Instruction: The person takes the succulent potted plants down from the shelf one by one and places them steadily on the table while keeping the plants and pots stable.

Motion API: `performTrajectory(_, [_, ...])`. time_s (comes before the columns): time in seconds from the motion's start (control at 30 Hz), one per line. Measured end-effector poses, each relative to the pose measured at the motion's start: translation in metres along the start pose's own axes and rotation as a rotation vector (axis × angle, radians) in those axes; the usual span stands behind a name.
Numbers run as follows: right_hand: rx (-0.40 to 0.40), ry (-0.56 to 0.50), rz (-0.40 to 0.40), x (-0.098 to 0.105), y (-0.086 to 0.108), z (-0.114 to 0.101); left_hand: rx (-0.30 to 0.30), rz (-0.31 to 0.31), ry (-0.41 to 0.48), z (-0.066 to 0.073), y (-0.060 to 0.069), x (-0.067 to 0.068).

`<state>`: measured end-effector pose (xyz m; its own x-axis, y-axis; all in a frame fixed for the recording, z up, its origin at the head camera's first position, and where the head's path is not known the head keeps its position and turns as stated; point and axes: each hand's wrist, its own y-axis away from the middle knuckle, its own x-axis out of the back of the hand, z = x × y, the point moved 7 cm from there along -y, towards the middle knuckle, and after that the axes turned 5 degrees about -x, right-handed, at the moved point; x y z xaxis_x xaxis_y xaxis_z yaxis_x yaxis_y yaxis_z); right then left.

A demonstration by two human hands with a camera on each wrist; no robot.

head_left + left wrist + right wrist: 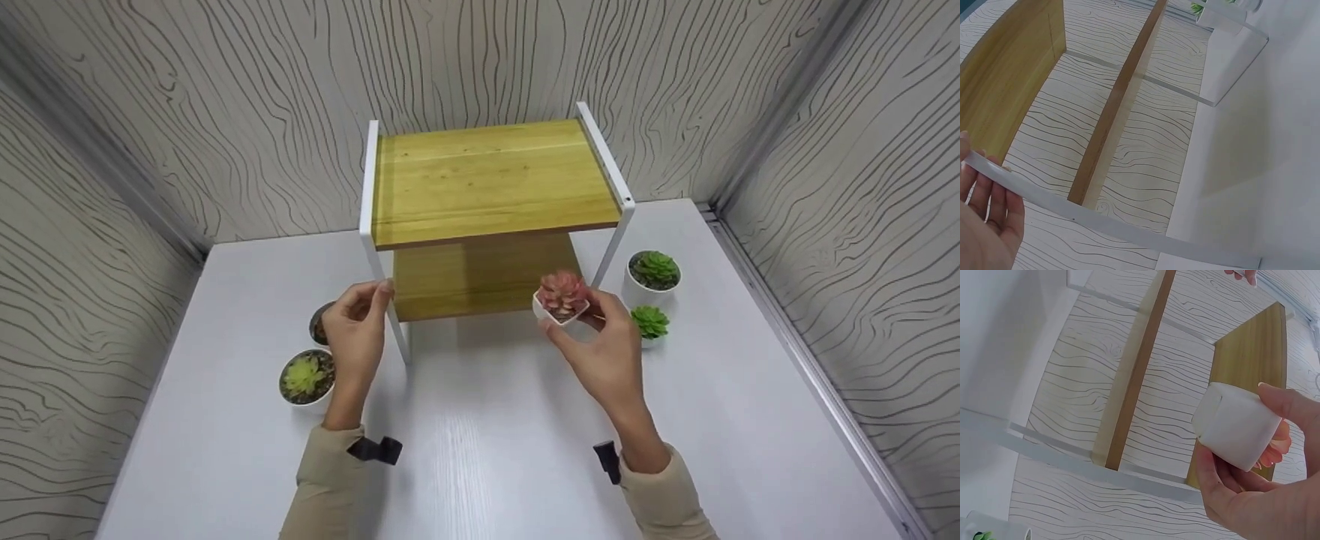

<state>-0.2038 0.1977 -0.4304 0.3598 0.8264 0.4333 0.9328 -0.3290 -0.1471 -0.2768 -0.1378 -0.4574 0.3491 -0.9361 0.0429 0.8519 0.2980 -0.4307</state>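
Observation:
My right hand [607, 352] holds a small pink potted succulent [562, 295] by its square white pot, thumb on one side and fingers on the other. The pot [1238, 424] is tilted in the right wrist view, its pink leaves partly behind the fingers. A two-tier wooden shelf [495, 180] with a white frame stands in front of me, and the plant is in front of its right side. At the shelf's left front post [1100, 224], my left hand [356, 330] pinches the white bar between thumb and fingers. The lower board [480, 281] lies under the top one.
Two green succulents in white pots, a rear one [654, 271] and a nearer one [649, 324], stand right of the shelf. To the left are a yellow-green succulent [306, 377] and another pot [320, 324] partly hidden by my left hand. Wood-patterned walls [225, 112] enclose the white table [465, 465].

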Motion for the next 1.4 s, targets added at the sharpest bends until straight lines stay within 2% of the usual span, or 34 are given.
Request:
performTrajectory(0.53, [-0.021,-0.003,0.037,0.012,0.004,0.005,0.002,-0.017,0.010,0.000,0.000,-0.001])
performTrajectory(0.87, [-0.048,-0.023,0.051,0.020,0.005,0.009,0.021,-0.006,0.023,-0.003,0.001,0.000])
performTrajectory(1.13, [-0.077,-0.046,0.056,0.030,0.004,0.017,0.025,-0.008,-0.011,-0.004,0.002,0.001])
performTrajectory(1.4, [-0.035,-0.059,0.109,0.039,0.002,0.017,0.020,-0.009,-0.015,-0.002,0.001,0.001])
